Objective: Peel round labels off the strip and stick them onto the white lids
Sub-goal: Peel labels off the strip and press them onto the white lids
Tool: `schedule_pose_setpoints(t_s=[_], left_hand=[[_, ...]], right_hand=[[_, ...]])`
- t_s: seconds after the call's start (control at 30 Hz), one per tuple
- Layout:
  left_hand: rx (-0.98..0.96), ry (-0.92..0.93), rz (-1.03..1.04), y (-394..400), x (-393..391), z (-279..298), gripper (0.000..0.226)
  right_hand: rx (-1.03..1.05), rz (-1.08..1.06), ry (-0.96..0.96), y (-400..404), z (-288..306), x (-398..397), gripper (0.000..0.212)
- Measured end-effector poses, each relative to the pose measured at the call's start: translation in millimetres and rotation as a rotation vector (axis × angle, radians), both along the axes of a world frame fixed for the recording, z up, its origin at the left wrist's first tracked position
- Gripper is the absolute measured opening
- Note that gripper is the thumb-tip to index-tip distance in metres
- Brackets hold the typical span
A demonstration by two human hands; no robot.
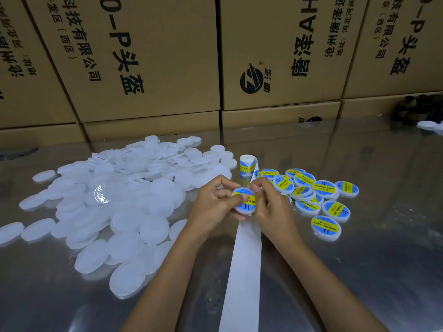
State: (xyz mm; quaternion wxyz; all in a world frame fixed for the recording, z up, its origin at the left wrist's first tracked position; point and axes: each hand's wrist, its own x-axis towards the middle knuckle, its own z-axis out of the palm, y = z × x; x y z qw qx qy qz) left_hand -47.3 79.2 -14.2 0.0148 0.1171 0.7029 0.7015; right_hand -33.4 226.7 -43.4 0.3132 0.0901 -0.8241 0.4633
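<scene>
Just in front of the roll [247, 167], your left hand [211, 202] holds the lid [243, 204] while your right hand [269, 207] pinches its label [245, 200]; uneven pressing may leave creases.

Printed words on lids, roll and cartons

"SOLDERING PASTE" and "II" stand on the blue-yellow labelled lids [326, 188] right of centre; "PASTE" on the label roll [247, 166]; "AH", "O-P" and Chinese characters on the cardboard boxes [148, 56] across the top.

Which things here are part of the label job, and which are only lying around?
Part of the job: lid in both hands, left hand, right hand, label roll, empty strip, plain lids, labelled lids.

Lying around: cardboard boxes, dark bundle.
</scene>
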Motion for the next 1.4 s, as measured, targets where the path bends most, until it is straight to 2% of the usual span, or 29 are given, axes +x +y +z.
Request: schedule_pose_setpoints(t_s=[0.2, 0.33, 0.57, 0.73, 0.87, 1.0, 1.17, 1.3, 1.4], left_hand=[[0.045, 0.020, 0.215, 0, -3, -4, 0.027], [0.042, 0.017, 0.274, 1, -6, -6, 0.024], [0.094, -0.062, 0.130, 0, -7, -9, 0.004], [0.163, -0.160, -0.066, 7, -2, -8, 0.033], [0.128, -0.181, 0.037, 7, -4, -6, 0.034], [0.105, -0.190, 0.088, 1, -6, -4, 0.027], [0.050, -0.189, 0.136, -1, -8, -8, 0.023], [0.019, -0.181, 0.148, -1, -10, -10, 0.024], [-0.066, -0.112, 0.256, -4, -11, -9, 0.026]], right_hand=[[-0.041, 0.160, -0.091, -8, -4, -1, 0.006], [-0.076, 0.199, -0.102, -11, -4, 0, 0.027], [-0.142, 0.127, -0.125, -6, -6, -7, 0.025], [-0.189, -0.022, -0.066, 5, -7, -12, 0.019], [-0.276, -0.242, -0.052, 27, -6, -17, 0.025], [-0.330, -0.397, -0.133, 48, -6, -22, 0.032], [-0.246, -0.432, -0.271, 55, -6, -21, 0.052], [-0.174, -0.437, -0.279, 50, -4, -19, 0.053], [-0.113, -0.391, -0.237, 40, -4, -17, 0.041]])
